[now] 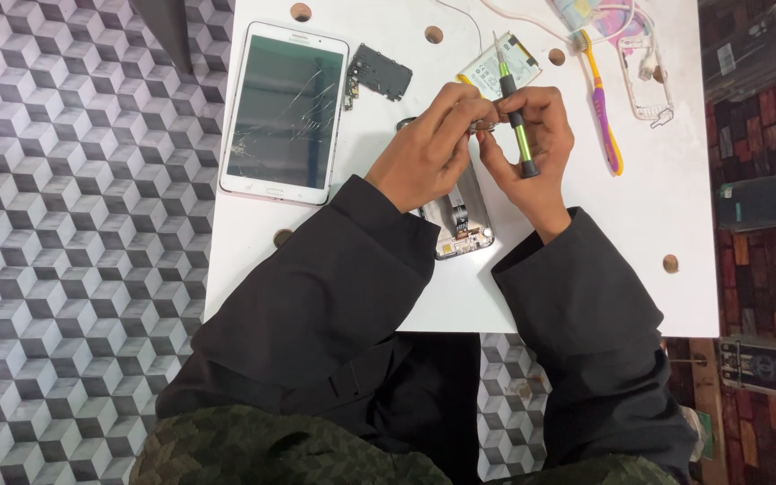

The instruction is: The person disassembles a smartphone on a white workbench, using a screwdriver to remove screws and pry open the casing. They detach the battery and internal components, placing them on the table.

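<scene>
1. The right hand (532,135) is raised over the white desk (675,207), wrist bent inward, its grip closed around a green-and-black screwdriver (515,112) that stands nearly upright, tip pointing away from the person.
2. The left hand (433,148) comes in from the lower left, fingers curled, fingertips pinched together on a small metal part (485,128) that touches the right hand's fingers beside the screwdriver shaft; what the part is cannot be told.
3. Both forearms wear dark sleeves and angle toward each other, meeting above an opened phone (460,224) lying on the desk just below the hands.
4. A phone battery (496,65) lies just beyond the hands, partly behind the screwdriver.
5. A tablet with a cracked screen (284,112) lies to the left, a black cover piece (379,72) beside it.
6. A yellow-and-purple toothbrush (602,103) lies to the right.
</scene>
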